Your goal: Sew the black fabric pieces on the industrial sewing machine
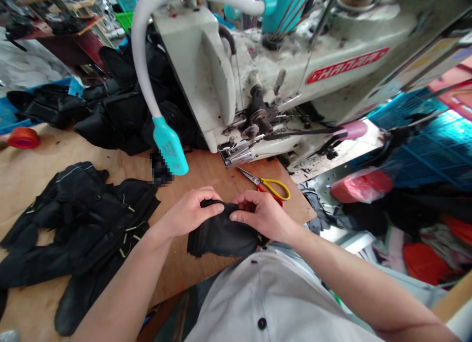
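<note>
A black fabric piece [228, 238] hangs over the front edge of the wooden table, its upper edge pinched between both hands. My left hand [193, 210] is closed on its upper left part, thumb on top. Close beside it, my right hand [260, 214] pinches the same edge, fingertips partly hidden behind the cloth. Scissors [271, 187] with yellow and red handles lie just behind my right hand. Above both hands is the sewing machine [236, 150], apart from the cloth.
Black sewn pieces [84, 219] lie on the table [177, 278] at left. A lamp [169, 145] with a turquoise head hangs over the table. More black items [125, 110] are piled behind, near an orange tape roll [24, 138]. Blue crates [431, 145] stand at right.
</note>
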Motion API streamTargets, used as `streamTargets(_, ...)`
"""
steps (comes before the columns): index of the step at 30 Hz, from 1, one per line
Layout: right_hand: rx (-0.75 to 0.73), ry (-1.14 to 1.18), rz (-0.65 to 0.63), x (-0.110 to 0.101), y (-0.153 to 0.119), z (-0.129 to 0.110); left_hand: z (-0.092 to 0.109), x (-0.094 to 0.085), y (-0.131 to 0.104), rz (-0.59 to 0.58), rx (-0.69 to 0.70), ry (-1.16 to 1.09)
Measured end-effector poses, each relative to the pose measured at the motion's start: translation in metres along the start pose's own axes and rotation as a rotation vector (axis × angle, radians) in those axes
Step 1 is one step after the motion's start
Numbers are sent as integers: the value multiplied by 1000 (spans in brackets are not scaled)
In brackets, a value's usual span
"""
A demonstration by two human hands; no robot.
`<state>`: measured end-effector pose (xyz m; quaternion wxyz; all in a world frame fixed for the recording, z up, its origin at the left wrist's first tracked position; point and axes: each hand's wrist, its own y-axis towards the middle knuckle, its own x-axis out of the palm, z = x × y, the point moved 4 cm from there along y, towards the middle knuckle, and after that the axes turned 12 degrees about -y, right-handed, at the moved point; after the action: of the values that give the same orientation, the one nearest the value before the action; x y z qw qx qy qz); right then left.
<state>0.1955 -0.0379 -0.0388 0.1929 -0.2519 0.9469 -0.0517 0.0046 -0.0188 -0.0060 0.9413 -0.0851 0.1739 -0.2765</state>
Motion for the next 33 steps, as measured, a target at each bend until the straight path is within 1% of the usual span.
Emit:
streamTargets(4,48,158,-69,7,8,4,5,-2,2,11,32,10)
streamTargets(7,64,213,-94,7,10,8,6,-4,7,21,45,30)
streamTargets(12,64,145,-49,7,16,9,3,-12,22,18,55,72)
streamTargets(18,26,11,34,-3,37,4,-1,-32,44,46,79,49)
streamTargets(19,20,1,51,-5,42,3,-3,-37,49,62,87,34)
streamTargets(22,17,-24,128,-13,57,2,-8,-52,67,166,131,7)
streamTargets(25,25,-28,191,-19,70,3,-15,-61,85,253,199,2)
streamTargets(28,29,20,222,-21,77,8,-26,-64,98,340,236,-53)
streamTargets(30,29,78,242,-20,80,11,-34,-63,103,396,213,-100)
streamTargets(33,59,206,250,-17,82,13,-38,-58,106,418,191,-200)
